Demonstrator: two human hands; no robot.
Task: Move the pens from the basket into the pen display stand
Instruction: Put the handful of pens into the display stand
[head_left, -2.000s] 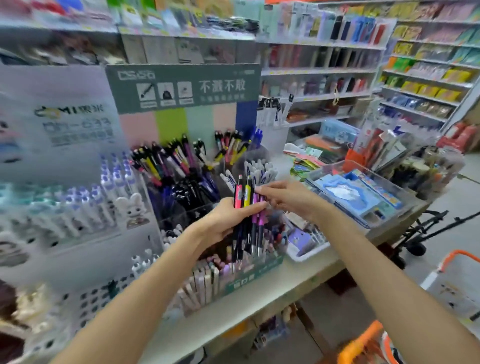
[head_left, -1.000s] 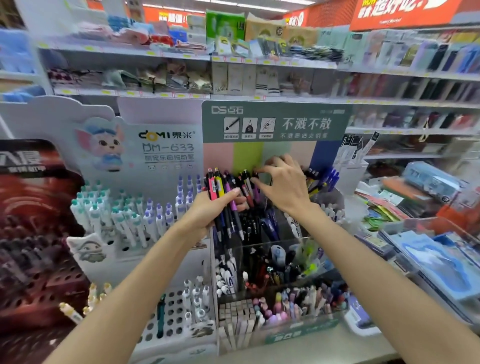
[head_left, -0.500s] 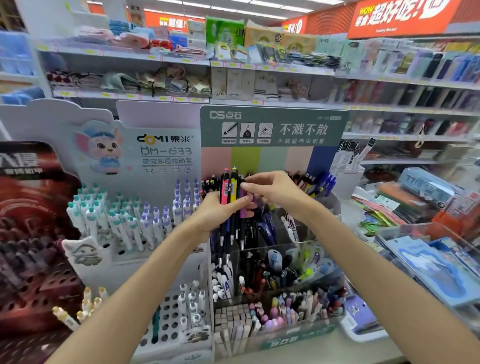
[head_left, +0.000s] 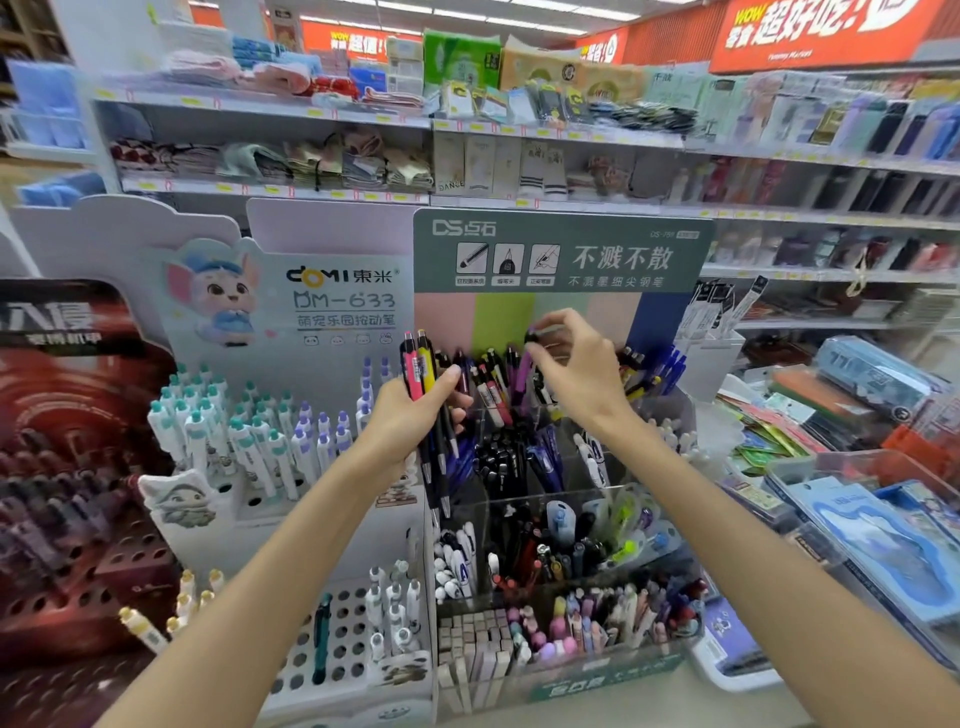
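Pink and yellow pens (head_left: 422, 374), black-tipped

white store shelves (head_left: 519, 200) stocked with goods, orange wall signs (head_left: 810, 31), ceiling strip lights (head_left: 467, 8)

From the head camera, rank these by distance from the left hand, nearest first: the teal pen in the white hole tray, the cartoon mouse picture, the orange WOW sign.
1. Cartoon mouse picture, up-left of the left hand.
2. Teal pen, below it in the front hole tray; close to the mouse, so this order is loose.
3. Orange WOW sign, far top right.
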